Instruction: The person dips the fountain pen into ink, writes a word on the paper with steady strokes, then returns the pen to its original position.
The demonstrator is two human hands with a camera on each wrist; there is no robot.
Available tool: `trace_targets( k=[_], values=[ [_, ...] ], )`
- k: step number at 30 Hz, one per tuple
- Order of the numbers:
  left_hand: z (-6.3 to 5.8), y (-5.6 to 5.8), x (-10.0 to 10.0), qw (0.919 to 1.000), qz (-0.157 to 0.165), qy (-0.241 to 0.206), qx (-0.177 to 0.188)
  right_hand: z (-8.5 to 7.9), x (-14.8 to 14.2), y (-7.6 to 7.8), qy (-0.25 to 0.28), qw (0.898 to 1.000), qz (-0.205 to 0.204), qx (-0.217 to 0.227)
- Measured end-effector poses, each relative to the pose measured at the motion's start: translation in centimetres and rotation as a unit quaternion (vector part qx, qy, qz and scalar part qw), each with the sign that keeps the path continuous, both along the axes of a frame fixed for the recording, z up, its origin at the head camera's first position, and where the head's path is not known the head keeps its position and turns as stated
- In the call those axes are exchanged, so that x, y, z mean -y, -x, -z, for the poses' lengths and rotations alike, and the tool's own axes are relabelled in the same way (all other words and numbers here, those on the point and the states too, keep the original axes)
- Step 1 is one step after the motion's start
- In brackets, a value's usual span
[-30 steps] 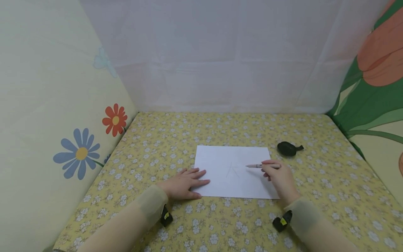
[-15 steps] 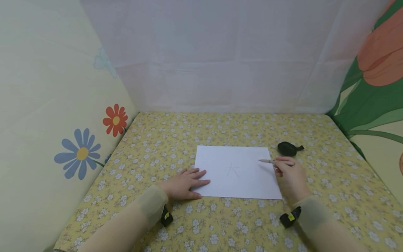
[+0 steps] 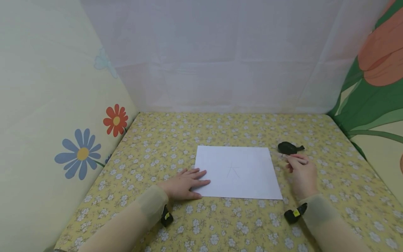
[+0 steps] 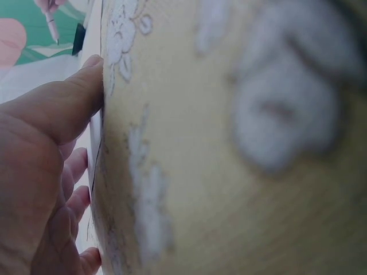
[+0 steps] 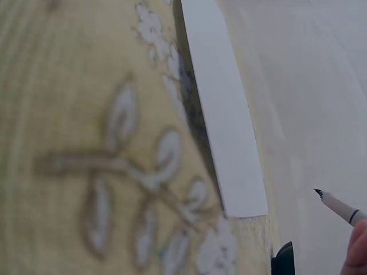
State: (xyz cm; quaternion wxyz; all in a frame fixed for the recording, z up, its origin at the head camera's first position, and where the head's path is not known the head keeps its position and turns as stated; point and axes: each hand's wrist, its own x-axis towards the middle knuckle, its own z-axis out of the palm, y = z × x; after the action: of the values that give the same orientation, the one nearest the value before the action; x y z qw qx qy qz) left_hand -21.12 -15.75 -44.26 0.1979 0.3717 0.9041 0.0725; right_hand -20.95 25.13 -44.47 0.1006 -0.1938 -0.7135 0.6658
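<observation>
A sheet of white paper (image 3: 248, 168) lies on the table, with a few thin crossing strokes (image 3: 233, 170) near its middle. My left hand (image 3: 184, 183) rests on the paper's left edge, fingers spread and straight. In the head view my right hand (image 3: 302, 175) is to the right of the paper, pinching a slim pale pen (image 5: 339, 207). The pen's dark nib points left and is off the sheet, in the air in the right wrist view. Just beyond the pen lies a black rounded object (image 3: 287, 147) with a short tail; its kind is unclear.
A yellow flowered cloth (image 3: 176, 133) covers the table. A white curtain (image 3: 220, 70) closes off the back. Walls with painted flowers stand at the left (image 3: 81, 154) and right (image 3: 382, 59).
My right hand has moved right and slightly away from me with the pen, from over the paper to beside the black object. My left hand has stayed in place.
</observation>
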Motion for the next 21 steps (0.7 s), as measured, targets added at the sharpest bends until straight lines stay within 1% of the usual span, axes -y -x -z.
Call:
trace_targets(
  k=[5, 8, 11, 15, 21],
  values=[
    [0.0, 0.0, 0.0, 1.0000, 0.000, 0.000, 0.001, -0.1, -0.4, 0.3, 0.064, 0.997, 0.035, -0.021],
    [0.1, 0.0, 0.0, 1.0000, 0.000, -0.001, 0.002, -0.2, -0.7, 0.4, 0.088, 0.995, 0.045, -0.031],
    [0.0, 0.0, 0.1, 1.0000, -0.001, -0.002, 0.004, -0.2, -1.0, 0.6, 0.098, 0.993, 0.053, -0.033],
    [0.0, 0.0, 0.1, 1.0000, 0.000, -0.001, 0.004, -0.1, -1.3, 0.8, 0.117, 0.990, 0.077, -0.034],
    [-0.1, -0.1, 0.1, 1.0000, 0.000, 0.000, 0.003, 0.1, -1.4, 1.3, 0.153, 0.981, 0.111, -0.047]
  ],
)
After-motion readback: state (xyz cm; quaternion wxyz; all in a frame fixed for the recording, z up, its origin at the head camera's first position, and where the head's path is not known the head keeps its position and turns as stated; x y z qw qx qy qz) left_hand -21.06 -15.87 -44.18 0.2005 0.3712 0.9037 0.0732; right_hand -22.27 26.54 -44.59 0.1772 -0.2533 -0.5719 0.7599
